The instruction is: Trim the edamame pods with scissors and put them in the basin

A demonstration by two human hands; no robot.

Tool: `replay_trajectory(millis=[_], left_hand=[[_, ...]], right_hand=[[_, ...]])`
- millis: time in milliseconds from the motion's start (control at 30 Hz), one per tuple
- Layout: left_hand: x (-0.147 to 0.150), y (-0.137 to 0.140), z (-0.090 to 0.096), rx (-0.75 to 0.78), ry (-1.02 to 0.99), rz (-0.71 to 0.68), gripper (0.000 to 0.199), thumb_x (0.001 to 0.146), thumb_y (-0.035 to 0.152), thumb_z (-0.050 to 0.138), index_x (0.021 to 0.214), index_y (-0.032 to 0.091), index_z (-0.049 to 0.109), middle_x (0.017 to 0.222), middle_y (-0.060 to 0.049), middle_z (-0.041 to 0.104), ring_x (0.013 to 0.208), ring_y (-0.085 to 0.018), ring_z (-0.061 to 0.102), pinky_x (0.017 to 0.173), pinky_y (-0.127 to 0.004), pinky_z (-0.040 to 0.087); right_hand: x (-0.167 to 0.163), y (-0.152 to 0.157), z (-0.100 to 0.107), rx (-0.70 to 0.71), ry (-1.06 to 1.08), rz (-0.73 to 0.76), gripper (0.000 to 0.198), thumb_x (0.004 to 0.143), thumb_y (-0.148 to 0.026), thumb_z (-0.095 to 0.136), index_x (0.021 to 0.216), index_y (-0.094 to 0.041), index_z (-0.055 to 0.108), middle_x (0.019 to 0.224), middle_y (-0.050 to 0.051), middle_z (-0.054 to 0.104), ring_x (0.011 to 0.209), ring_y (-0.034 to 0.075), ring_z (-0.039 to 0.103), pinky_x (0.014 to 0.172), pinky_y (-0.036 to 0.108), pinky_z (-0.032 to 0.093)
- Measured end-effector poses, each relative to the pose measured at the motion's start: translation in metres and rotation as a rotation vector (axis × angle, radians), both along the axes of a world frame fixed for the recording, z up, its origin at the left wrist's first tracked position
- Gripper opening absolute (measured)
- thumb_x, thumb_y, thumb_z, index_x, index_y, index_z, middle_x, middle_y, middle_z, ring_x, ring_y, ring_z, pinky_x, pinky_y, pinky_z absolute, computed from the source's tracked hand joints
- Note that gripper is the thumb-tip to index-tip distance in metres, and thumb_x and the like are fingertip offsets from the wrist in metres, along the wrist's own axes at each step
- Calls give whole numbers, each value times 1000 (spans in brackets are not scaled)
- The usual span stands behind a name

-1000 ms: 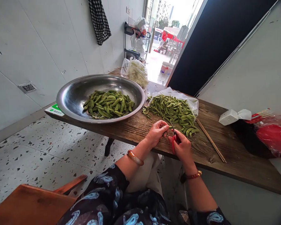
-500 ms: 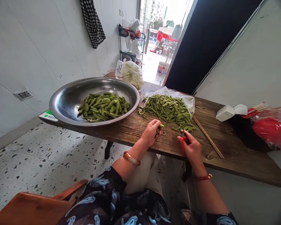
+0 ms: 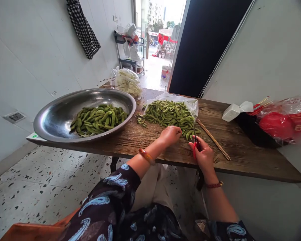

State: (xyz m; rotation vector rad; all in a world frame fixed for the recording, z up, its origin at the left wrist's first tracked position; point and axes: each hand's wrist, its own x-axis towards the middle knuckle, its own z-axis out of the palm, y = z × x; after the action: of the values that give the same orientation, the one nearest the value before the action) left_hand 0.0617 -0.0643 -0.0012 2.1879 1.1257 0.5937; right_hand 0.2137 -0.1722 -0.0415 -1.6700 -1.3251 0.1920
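Observation:
My left hand is closed, its fingertips bent down at the near edge of a pile of green soybean pods; whatever is in its fingers is hidden. My right hand grips red-handled scissors, their dark blades pointing away from me toward the pile's right side. The pods lie on a clear plastic bag spread on the wooden table. To the left, a wide metal basin holds more green pods.
Wooden sticks lie right of the pods on the dark table. Farther right are a white block and a red item in plastic. A bag of pale stuff stands behind the basin. Small trimmings lie beside the pile.
My left hand has moved from in front of me, where it held pods, forward and right to the pile's edge. The scissors stay in my right hand. The view has shifted right.

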Motion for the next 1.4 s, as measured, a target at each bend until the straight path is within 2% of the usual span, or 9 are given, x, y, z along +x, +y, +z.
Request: replay_trajectory(millis=[100,300,400,500,567,667,933,1067,1400], left_hand=[[10,2,1,143,248,-4,17,76,17,55,83,19,70,90,-9,68,90,-23,63,77,-30,47],[-2,3,-3,164,243,31,12,74,17,58,80,18,69,92,-8,66,89,-21,62,77,-27,46],[-21,3,-9,35,12,109,8,73,23,63,76,16,66,77,-4,62,73,-16,60,65,-23,45],[-40,-5,-14,-298,-344,122,18,74,30,63,80,13,62,57,3,52,45,-8,48,46,-19,34],[-48,-12,-15,-460,-556,112,26,73,34,65,86,12,60,57,5,52,39,-4,41,41,-18,28],[-54,-21,-16,-543,-743,95,34,71,38,67,90,12,60,62,4,53,39,-2,40,39,-17,24],[-57,-26,-22,-432,-705,93,33,71,39,69,89,12,66,48,6,47,38,-5,40,39,-18,29],[-59,-28,-21,-390,-651,65,31,72,40,68,85,12,68,55,3,54,38,-5,41,38,-19,31],[-59,-26,-25,-439,-705,44,33,73,42,67,85,11,67,58,3,53,38,-4,38,37,-18,29]], right_hand=[[-1,0,2,13,6,0,57,76,-55,62,115,-14,66,76,4,66,65,16,57,66,29,47],[-2,1,2,12,13,3,57,76,-56,62,114,-14,66,75,4,66,64,16,57,65,29,48],[-1,2,-1,10,14,18,57,76,-56,61,115,-15,66,78,5,68,65,16,59,66,30,49],[1,2,-6,9,0,43,57,77,-56,61,117,-15,64,83,7,69,68,17,60,67,30,50],[1,2,-9,7,-31,80,56,77,-55,62,117,-15,64,84,7,69,69,17,61,68,31,51],[-3,2,-12,-18,-68,180,53,78,-53,62,117,-16,64,87,7,69,71,17,62,70,31,51],[-27,6,0,-81,-179,355,47,81,-47,60,119,-18,62,84,5,67,70,17,60,69,31,50],[-37,12,12,-111,-212,419,47,81,-45,62,120,-19,60,85,4,65,71,17,59,70,31,50],[-47,20,9,-93,-258,416,47,83,-46,60,120,-17,61,93,8,69,78,20,63,75,34,52]])
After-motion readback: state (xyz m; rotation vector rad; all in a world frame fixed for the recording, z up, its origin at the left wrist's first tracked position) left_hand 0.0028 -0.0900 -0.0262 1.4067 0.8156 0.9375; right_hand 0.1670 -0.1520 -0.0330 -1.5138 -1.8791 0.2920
